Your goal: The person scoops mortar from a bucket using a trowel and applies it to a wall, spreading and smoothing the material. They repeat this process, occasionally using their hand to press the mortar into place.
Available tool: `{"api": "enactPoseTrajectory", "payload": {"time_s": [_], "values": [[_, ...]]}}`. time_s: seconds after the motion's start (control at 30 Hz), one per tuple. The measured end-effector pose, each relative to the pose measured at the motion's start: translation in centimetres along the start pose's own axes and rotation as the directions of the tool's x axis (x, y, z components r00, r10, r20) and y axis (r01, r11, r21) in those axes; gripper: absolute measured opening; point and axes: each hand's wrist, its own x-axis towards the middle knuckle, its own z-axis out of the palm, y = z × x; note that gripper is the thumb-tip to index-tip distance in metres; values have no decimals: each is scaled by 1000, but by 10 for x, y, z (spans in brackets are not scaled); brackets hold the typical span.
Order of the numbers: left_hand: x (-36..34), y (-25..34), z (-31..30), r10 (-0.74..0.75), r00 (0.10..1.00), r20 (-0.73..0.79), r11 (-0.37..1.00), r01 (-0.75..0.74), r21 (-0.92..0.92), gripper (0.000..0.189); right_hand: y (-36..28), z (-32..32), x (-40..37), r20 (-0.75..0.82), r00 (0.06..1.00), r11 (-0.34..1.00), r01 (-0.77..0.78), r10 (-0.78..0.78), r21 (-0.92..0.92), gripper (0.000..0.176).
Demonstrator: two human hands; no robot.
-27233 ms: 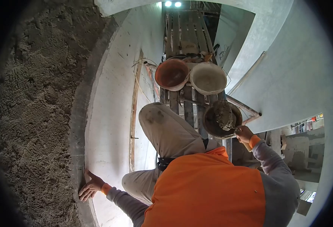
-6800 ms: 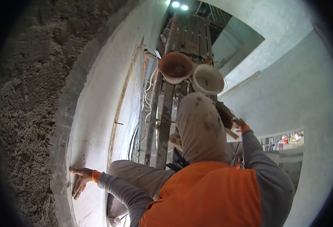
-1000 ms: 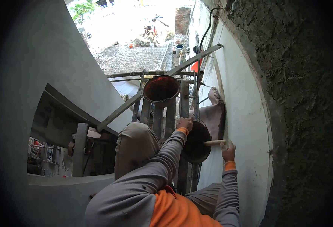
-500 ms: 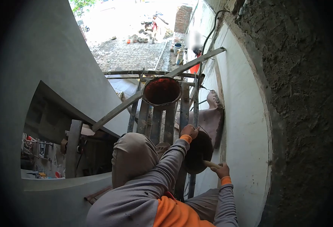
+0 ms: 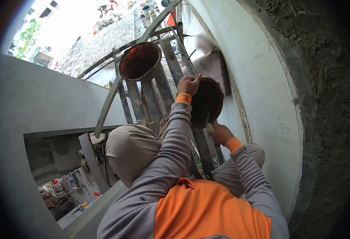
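One dark bucket (image 5: 207,97) is at the right edge of the planks (image 5: 150,99), near the white wall (image 5: 266,91). It tips toward the person; I can't tell if it sits on the wood or hangs. The left hand (image 5: 189,85) pinches its top, by the rim. If those fingers slip, the bucket could roll off that edge. The right hand (image 5: 221,134) is curled round a wooden handle (image 5: 210,128) low at the bucket's mouth. A hard push there could tip it and spill what's inside, too dark to see. The planks have gaps, so drips could fall through. A red bucket (image 5: 140,61) at the far end could topple if bumped.
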Motion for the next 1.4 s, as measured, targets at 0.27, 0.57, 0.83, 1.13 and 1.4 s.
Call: {"api": "enactPoseTrajectory", "payload": {"time_s": [0.27,0.57,0.83,1.13,1.4], "values": [[3,-8,3,34,998,-60,999,-34,4,57,28,-50,9,120,942,762,-325,314,559,22],[0,-13,-7,155,987,42,988,-155,-4,55,-33,1,39,-26,975,897,194,-222,-397,32],[-1,9,-7,120,989,84,988,-128,90,48,41,-15,28,-169,957,937,177,-236,-303,29],[0,22,21,108,972,208,965,-153,215,49,31,-33,-4,117,993,998,32,-25,-61,41],[4,23,18,103,958,268,965,-162,207,49,110,-55,10,-387,911,796,-126,-143,-592,20]]}}
